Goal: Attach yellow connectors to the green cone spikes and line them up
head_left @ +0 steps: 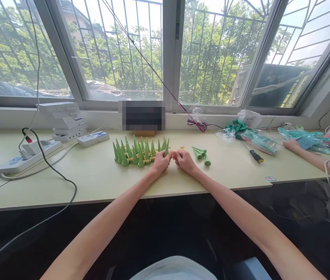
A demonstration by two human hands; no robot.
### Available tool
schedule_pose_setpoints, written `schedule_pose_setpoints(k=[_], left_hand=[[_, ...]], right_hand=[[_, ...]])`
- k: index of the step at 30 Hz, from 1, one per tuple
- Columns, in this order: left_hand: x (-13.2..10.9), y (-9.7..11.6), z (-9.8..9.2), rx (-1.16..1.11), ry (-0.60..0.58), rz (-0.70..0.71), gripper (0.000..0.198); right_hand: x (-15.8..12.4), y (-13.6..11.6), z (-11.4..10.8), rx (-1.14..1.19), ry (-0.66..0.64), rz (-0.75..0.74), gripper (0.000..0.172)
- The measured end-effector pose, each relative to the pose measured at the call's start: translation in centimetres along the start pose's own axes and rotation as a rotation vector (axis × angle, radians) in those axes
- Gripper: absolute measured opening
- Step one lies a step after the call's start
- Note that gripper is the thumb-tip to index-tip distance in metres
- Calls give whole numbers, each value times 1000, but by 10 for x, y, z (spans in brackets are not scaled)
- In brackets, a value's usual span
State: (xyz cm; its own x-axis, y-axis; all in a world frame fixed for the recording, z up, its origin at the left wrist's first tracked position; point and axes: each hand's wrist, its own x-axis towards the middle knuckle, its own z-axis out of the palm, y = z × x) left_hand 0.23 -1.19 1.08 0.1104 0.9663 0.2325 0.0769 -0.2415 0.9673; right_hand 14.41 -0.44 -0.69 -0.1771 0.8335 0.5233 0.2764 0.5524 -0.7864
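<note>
My left hand (161, 162) is closed around a green cone (167, 146), its pointed tip upward. Close beside it, my right hand (184, 161) is closed in a pinch, its fingertips meeting those of the left at a small yellowish bit. What exactly the right fingers grip is too small to tell. To the left, many green cones (135, 153) stand upright in rows on the table, with yellow pieces (150, 158) among their bases. Several loose green cones (202, 154) lie on their sides to the right of my right hand.
On the left are a power strip (26, 157), a black cable (62, 177) and stacked white boxes (67, 120). Rightward lie a screwdriver (256, 156) and bagged teal cords (261, 140). Another person's hand (293, 146) touches teal items at far right. A pixelated block (143, 116) stands behind the cones.
</note>
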Motion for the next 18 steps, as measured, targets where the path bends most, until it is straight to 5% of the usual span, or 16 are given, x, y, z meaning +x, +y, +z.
schedule_pose_setpoints(k=[18], left_hand=[[-2,5,-1,-170,-63,-37,43]], right_hand=[[2,-3,0,78,70,68,55]])
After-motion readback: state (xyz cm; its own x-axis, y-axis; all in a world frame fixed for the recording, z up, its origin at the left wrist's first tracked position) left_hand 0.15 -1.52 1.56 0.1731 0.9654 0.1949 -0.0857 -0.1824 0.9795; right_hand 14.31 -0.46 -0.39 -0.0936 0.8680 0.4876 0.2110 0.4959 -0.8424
